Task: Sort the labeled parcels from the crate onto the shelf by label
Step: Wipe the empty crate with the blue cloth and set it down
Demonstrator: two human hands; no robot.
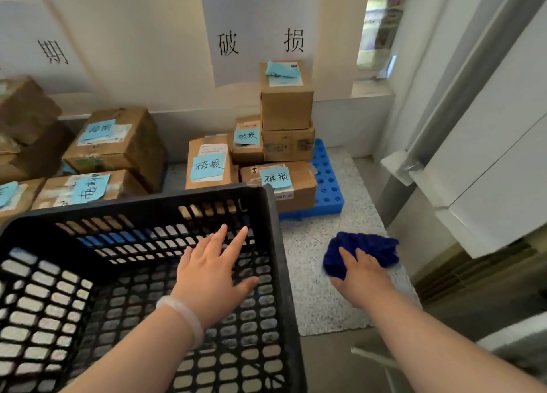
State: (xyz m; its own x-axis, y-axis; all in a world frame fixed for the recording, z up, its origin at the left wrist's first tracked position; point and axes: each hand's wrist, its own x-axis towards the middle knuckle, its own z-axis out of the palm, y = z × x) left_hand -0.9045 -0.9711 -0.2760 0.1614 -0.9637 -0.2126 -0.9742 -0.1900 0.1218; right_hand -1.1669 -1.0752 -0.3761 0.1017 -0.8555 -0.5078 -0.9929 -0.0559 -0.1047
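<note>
Hovering over crate (148, 204) — left hand (210, 274) (flat), right hand (362, 277) gripping cloth (367, 246)

Left wall sign (44, 48) cut at edge — one character shows, crate (148, 204) near side off-frame, right hand (364, 277) fingers partly hidden in blue cloth (373, 246).

A: Bright, even daylight; it comes from the window (380, 22) top right, which is washed out.
B: Shadows?
A: Soft ones, between the boxes (285, 108). The right hand (362, 277) and cloth (364, 250) are smeared by motion; straight lines bow toward the edges, and the corners go soft.
</note>
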